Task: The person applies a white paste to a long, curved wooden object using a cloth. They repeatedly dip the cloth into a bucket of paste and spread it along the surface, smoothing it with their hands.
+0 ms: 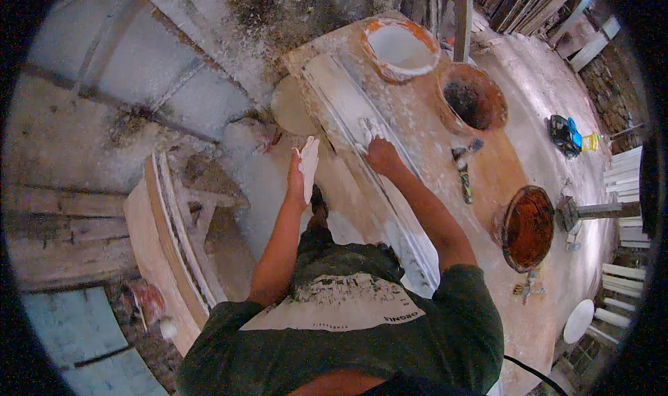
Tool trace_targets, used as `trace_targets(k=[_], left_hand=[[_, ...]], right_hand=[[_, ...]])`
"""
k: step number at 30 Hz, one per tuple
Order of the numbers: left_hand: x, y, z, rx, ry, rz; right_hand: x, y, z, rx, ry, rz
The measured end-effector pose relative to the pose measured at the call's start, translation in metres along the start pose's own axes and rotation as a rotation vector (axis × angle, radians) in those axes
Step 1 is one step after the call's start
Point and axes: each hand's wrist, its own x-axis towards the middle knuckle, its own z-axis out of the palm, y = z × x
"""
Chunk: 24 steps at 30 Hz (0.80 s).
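Note:
A long white moulded strip (339, 90), apparently plaster, runs along the near edge of the table and passes under my right arm. My right hand (383, 154) rests on its wet-looking surface. White paste coats the fingers, which reach forward and look slightly apart, blending with the strip. To the left of the table edge, my left hand (305, 170) is raised in the air with its fingers straight and flat. Thick white paste covers its palm side, and it holds nothing.
On the table (497, 177) stand a white-lined orange basin (402, 50), a crusted bucket (473, 98) and a reddish-brown bowl (527, 229). A paste-covered brush-like tool (463, 176) lies between them. Wooden boards (163, 236) stand at my left; a black-and-blue object (567, 136) sits far right.

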Motion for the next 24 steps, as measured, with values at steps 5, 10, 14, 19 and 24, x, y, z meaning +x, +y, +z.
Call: trace_targets(k=[5,10,14,19,24], left_hand=[[0.078,0.045,-0.065,0.087,-0.109,-0.061],[0.135,0.095,-0.119,0.102,-0.052,-0.148],[0.17,0.122,-0.159,0.058,0.058,-0.27],[0.216,0.14,-0.149,0.104,0.059,-0.279],[0.254,0.165,-0.115,0.116,-0.116,-0.214]], right_hand=[[0.141,0.018,0.012,-0.085,0.038,0.106],[0.259,0.039,0.038,-0.098,0.164,0.142],[0.331,0.013,0.004,-0.022,0.039,-0.013],[0.374,0.016,-0.006,0.019,-0.086,0.046],[0.323,0.014,0.02,0.153,0.072,0.21]])
